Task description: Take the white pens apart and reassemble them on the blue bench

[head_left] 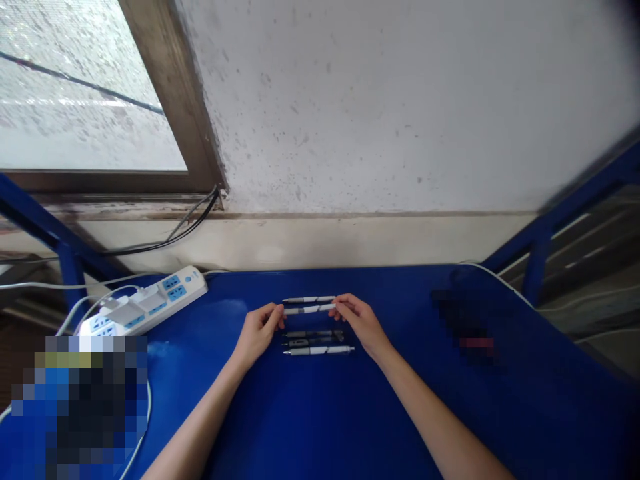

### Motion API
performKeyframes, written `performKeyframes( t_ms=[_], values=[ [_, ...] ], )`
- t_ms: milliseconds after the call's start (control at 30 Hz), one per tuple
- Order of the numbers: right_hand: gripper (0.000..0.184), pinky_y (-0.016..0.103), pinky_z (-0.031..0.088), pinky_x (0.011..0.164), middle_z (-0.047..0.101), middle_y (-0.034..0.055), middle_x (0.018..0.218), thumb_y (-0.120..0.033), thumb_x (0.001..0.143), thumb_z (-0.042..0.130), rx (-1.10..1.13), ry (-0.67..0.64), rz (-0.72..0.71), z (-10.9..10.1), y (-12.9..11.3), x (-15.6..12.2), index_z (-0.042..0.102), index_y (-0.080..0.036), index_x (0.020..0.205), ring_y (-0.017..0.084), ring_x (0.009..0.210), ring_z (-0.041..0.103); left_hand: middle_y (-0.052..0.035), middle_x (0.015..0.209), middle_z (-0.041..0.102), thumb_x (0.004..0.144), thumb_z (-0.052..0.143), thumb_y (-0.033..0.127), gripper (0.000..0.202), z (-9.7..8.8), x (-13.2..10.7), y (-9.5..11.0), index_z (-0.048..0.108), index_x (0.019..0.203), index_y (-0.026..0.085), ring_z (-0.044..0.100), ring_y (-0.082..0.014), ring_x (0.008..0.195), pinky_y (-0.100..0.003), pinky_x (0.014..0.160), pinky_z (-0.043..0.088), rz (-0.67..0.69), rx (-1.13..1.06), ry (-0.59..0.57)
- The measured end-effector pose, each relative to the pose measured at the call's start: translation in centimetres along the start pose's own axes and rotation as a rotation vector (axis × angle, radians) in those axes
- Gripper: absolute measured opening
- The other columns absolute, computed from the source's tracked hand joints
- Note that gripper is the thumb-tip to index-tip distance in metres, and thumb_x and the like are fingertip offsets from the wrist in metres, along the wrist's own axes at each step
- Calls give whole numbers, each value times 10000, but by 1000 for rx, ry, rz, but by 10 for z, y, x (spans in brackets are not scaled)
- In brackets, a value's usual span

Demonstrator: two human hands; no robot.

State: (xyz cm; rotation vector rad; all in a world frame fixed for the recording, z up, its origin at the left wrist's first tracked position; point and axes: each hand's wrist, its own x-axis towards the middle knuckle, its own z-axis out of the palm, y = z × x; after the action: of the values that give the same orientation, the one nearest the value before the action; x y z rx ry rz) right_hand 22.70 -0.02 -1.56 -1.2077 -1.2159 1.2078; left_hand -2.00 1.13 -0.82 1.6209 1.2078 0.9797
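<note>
A white-and-grey pen (309,309) lies level between my hands, gripped at both ends. My left hand (261,329) pinches its left end between thumb and fingers. At its right end, my right hand (361,321) closes thumb and fingertips on it. Just beyond is another white pen with a dark grip (307,300), roughly parallel. Nearer to me rest a dark grey pen (313,334), a black pen (299,343) and a white-and-grey pen (320,350), lined up in the same direction. My fingers hide the held pen's tips.
A white power strip (190,285) with plugged-in adapters stands at the left of the blue tabletop (310,420). Blurred-out items cover the left front corner and the right side. White cables run along both sides. Behind the table rise a wall (380,120) and a window.
</note>
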Motion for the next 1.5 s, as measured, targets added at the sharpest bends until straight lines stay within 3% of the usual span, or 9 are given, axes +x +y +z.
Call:
performKeyframes(
  t_ms=[100,267,367,767,1133,1333,1500],
  values=[
    [166,269,390,600,657,17,695,-355,805,636,85,73,11,-1,0,1,628,-192,838,140,629,553,-11,669,621,887,512,460,349,-1,1,2,612,729,165,534,-126,611,-225,587,391,-6,-43,16],
    [140,250,294,464,451,-54,532,-315,724,664,411,304,40,-2,3,6,585,-205,757,104,482,408,0,705,607,850,557,448,282,-2,3,0,590,913,175,495,-104,548,-210,505,345,-51,-172,98],
    [133,255,295,449,385,-63,535,-294,700,664,510,344,42,-4,4,9,566,-210,729,102,474,379,5,698,599,836,571,436,279,-2,3,-3,579,940,177,462,-92,510,-208,482,324,-66,-186,120],
    [153,275,347,472,459,-41,566,-290,689,689,502,301,87,-6,6,10,586,-212,771,130,524,453,7,674,594,834,564,440,309,-2,1,-3,593,989,174,468,-103,524,-212,491,329,-38,-149,140],
    [155,295,405,520,597,8,613,-286,682,683,466,267,83,-5,0,7,570,-201,746,164,567,554,42,602,523,839,573,404,230,-2,5,-12,539,883,181,466,-87,500,-192,461,333,-79,-267,291],
    [257,302,413,552,645,38,708,-300,687,677,414,200,87,-5,-2,5,671,-172,910,170,627,572,-47,856,676,783,659,413,291,-2,5,-6,522,879,175,533,-92,570,-194,463,368,-44,-381,187],
    [191,291,391,549,619,32,701,-253,705,623,385,122,86,-6,0,5,699,-158,852,155,623,544,-78,947,671,846,580,441,371,-2,7,-4,541,1096,170,575,-123,659,-212,475,407,-37,-393,163]
  ],
)
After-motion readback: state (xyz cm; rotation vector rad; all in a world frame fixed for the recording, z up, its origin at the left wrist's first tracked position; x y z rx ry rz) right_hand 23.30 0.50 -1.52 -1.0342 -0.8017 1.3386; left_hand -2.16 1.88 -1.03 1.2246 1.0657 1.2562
